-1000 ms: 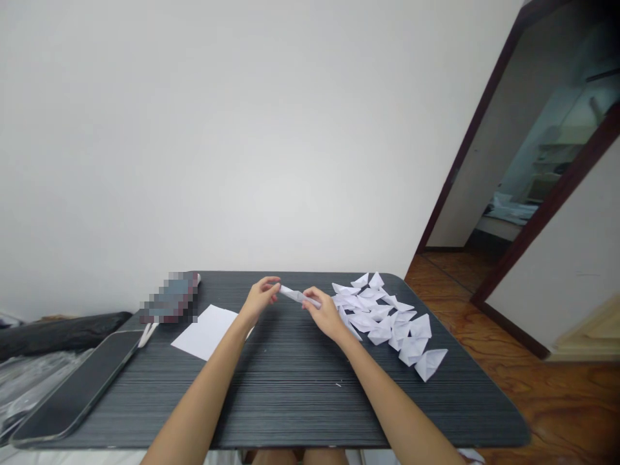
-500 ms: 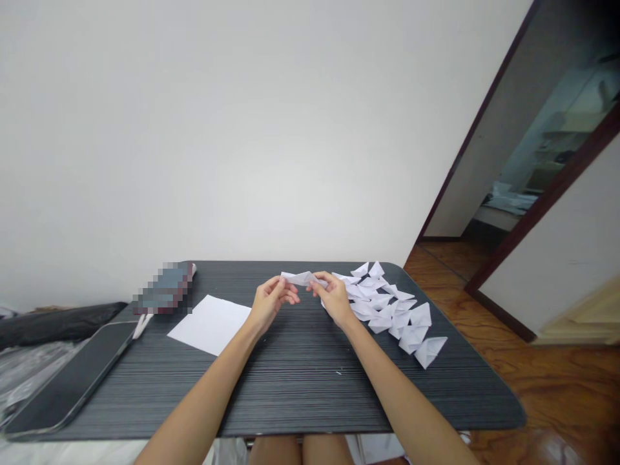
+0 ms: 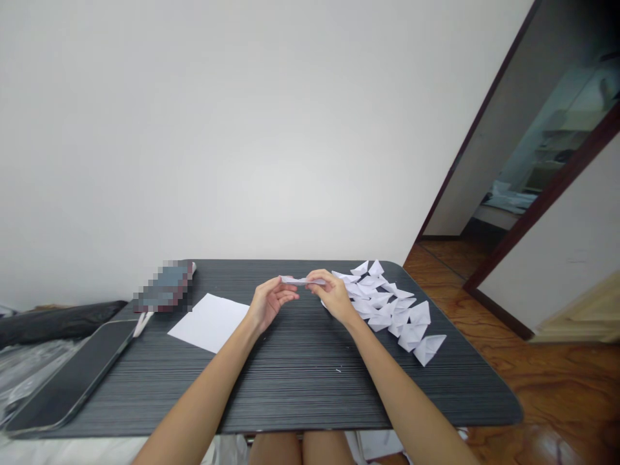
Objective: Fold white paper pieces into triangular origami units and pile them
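Between my two hands, above the middle of the dark table, is a folded white paper boat point(image 3: 301, 281), seen nearly edge-on. My left hand point(image 3: 270, 302) pinches its left end between thumb and forefinger, the other fingers loosely curled below. At the right end my right hand point(image 3: 333, 294) grips it, with some fingertips hidden behind the paper. Several finished-looking paper boats point(image 3: 380, 302) lie in a cluster just right of my right hand. A sheet of white paper point(image 3: 210, 323) rests flat to the left, partly behind my left forearm.
The dark ridged table point(image 3: 300, 387) stands against a white wall. A phone point(image 3: 72, 378) lies at its left edge, near a pixelated item point(image 3: 167, 287) at the back left. Small paper scraps point(image 3: 338, 369) are on the tabletop. A doorway and wooden floor point(image 3: 552, 381) lie to the right.
The paper boat has tipped from showing its folded side to a thin edge-on line. Both hands still hold its ends, with only slight movement.
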Action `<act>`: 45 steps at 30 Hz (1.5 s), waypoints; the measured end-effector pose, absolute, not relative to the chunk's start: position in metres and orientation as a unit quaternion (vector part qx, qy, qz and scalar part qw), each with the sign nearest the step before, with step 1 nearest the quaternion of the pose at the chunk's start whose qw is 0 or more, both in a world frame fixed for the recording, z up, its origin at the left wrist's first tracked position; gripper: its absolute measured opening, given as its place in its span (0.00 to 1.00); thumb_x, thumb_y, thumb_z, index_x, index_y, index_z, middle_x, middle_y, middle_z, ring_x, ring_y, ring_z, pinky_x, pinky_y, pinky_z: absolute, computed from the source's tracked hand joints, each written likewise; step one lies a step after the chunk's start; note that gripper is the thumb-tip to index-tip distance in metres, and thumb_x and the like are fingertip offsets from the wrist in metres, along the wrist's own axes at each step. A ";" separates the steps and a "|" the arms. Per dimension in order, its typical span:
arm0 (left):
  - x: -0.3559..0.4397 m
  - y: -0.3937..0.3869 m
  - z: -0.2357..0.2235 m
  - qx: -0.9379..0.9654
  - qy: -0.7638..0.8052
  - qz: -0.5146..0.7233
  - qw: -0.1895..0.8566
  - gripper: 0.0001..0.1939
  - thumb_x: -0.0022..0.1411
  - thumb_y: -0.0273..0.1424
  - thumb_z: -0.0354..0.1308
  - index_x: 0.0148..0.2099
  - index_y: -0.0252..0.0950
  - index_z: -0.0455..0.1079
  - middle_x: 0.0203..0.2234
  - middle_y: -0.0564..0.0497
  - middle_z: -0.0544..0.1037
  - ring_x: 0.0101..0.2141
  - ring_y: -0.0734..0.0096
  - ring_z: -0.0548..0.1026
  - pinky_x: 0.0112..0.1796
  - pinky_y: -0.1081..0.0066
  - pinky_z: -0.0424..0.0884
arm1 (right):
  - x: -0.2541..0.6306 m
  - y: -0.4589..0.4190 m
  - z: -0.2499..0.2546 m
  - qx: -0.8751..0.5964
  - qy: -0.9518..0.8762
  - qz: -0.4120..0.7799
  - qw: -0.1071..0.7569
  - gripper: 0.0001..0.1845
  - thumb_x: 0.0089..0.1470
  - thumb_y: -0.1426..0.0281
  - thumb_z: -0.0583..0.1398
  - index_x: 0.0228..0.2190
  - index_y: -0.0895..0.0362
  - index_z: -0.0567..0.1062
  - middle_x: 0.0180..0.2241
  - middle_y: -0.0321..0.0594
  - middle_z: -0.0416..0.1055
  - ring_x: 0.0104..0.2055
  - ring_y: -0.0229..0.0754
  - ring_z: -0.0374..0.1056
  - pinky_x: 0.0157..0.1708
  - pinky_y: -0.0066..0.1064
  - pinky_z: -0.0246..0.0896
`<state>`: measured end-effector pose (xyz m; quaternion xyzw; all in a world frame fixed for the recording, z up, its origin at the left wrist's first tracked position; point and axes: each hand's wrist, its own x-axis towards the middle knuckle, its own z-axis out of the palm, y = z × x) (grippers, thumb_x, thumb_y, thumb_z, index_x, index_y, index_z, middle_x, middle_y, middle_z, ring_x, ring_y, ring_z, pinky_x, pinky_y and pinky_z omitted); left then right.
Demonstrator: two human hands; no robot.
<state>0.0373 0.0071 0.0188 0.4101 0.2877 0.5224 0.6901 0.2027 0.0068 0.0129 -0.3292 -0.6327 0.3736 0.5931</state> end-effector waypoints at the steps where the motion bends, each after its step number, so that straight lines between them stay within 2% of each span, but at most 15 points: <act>1: 0.037 0.007 0.019 0.407 0.283 0.523 0.693 0.13 0.56 0.31 0.50 0.37 0.27 0.69 0.25 0.45 0.76 0.26 0.68 0.75 0.31 0.70 0.70 | 0.203 0.007 0.013 -0.330 -0.632 0.374 0.593 0.04 0.41 0.71 0.59 0.26 0.57 0.71 0.32 0.38 0.65 0.35 0.37 0.64 0.35 0.31 0.62; 6: 0.037 0.008 0.016 0.423 0.267 0.531 0.684 0.09 0.53 0.30 0.55 0.34 0.27 0.69 0.26 0.45 0.76 0.27 0.69 0.75 0.32 0.72 0.70 | 0.205 0.006 0.014 -0.321 -0.630 0.383 0.594 0.04 0.42 0.72 0.59 0.26 0.57 0.71 0.31 0.38 0.66 0.34 0.37 0.64 0.36 0.31 0.62; 11: 0.039 0.007 0.016 0.451 0.278 0.528 0.664 0.12 0.53 0.34 0.56 0.30 0.26 0.70 0.24 0.45 0.75 0.24 0.73 0.73 0.28 0.75 0.69 | 0.207 0.006 0.014 -0.333 -0.624 0.393 0.588 0.05 0.41 0.70 0.60 0.26 0.57 0.71 0.30 0.37 0.67 0.31 0.37 0.65 0.33 0.30 0.62; 14: 0.038 0.006 0.018 0.454 0.284 0.520 0.666 0.11 0.52 0.32 0.57 0.30 0.26 0.71 0.24 0.45 0.76 0.24 0.72 0.74 0.28 0.75 0.70 | 0.209 0.005 0.016 -0.321 -0.633 0.391 0.586 0.06 0.42 0.69 0.60 0.27 0.57 0.72 0.31 0.38 0.68 0.33 0.37 0.65 0.36 0.31 0.62; 18: 0.037 0.006 0.019 0.452 0.285 0.530 0.658 0.09 0.51 0.29 0.58 0.33 0.26 0.72 0.27 0.44 0.77 0.28 0.71 0.75 0.33 0.73 0.70 | 0.211 0.005 0.017 -0.304 -0.600 0.434 0.599 0.12 0.44 0.67 0.59 0.34 0.56 0.70 0.34 0.39 0.69 0.35 0.38 0.66 0.40 0.33 0.62; 24: 0.036 0.006 0.019 0.457 0.289 0.533 0.651 0.11 0.50 0.27 0.59 0.36 0.25 0.72 0.28 0.42 0.77 0.30 0.68 0.75 0.34 0.72 0.71 | 0.212 0.006 0.018 -0.266 -0.533 0.508 0.622 0.21 0.46 0.64 0.58 0.43 0.52 0.61 0.31 0.38 0.71 0.33 0.39 0.68 0.38 0.35 0.63; 26: 0.036 0.007 0.019 0.458 0.301 0.533 0.644 0.11 0.48 0.26 0.60 0.36 0.25 0.72 0.28 0.43 0.77 0.28 0.69 0.75 0.33 0.73 0.71 | 0.214 0.005 0.020 -0.262 -0.533 0.527 0.608 0.20 0.46 0.63 0.58 0.42 0.53 0.63 0.32 0.39 0.71 0.35 0.40 0.68 0.38 0.36 0.63; 29: 0.034 0.010 0.018 0.462 0.319 0.537 0.630 0.12 0.45 0.25 0.62 0.35 0.26 0.73 0.30 0.44 0.77 0.28 0.71 0.74 0.31 0.74 0.72 | 0.218 0.003 0.022 -0.253 -0.526 0.552 0.596 0.13 0.44 0.64 0.59 0.33 0.57 0.69 0.35 0.42 0.71 0.39 0.40 0.67 0.40 0.35 0.62; 33: 0.031 0.012 0.016 0.486 0.336 0.534 0.605 0.13 0.44 0.28 0.62 0.35 0.27 0.73 0.31 0.44 0.77 0.28 0.71 0.74 0.30 0.74 0.72 | 0.224 0.002 0.022 -0.259 -0.493 0.602 0.572 0.08 0.41 0.70 0.62 0.28 0.58 0.71 0.33 0.39 0.71 0.37 0.37 0.67 0.40 0.31 0.62; 39: 0.028 0.010 0.018 0.568 0.335 0.481 0.577 0.16 0.49 0.31 0.59 0.39 0.26 0.71 0.22 0.45 0.77 0.23 0.68 0.75 0.27 0.72 0.71 | 0.233 0.005 0.018 -0.304 -0.467 0.663 0.500 0.08 0.38 0.74 0.63 0.27 0.60 0.73 0.24 0.36 0.71 0.24 0.31 0.67 0.30 0.24 0.64; 43: 0.027 0.007 0.021 0.604 0.312 0.469 0.564 0.15 0.51 0.31 0.57 0.39 0.25 0.70 0.20 0.46 0.76 0.22 0.69 0.74 0.26 0.72 0.70 | 0.235 0.004 0.020 -0.330 -0.472 0.683 0.449 0.08 0.39 0.74 0.62 0.27 0.62 0.73 0.22 0.40 0.73 0.24 0.34 0.69 0.25 0.22 0.63; 45: 0.025 0.005 0.023 0.623 0.304 0.459 0.556 0.16 0.51 0.30 0.57 0.42 0.26 0.69 0.20 0.47 0.76 0.21 0.70 0.74 0.26 0.72 0.70 | 0.235 0.002 0.022 -0.332 -0.476 0.691 0.431 0.09 0.41 0.73 0.61 0.29 0.63 0.74 0.21 0.42 0.73 0.24 0.35 0.69 0.23 0.21 0.62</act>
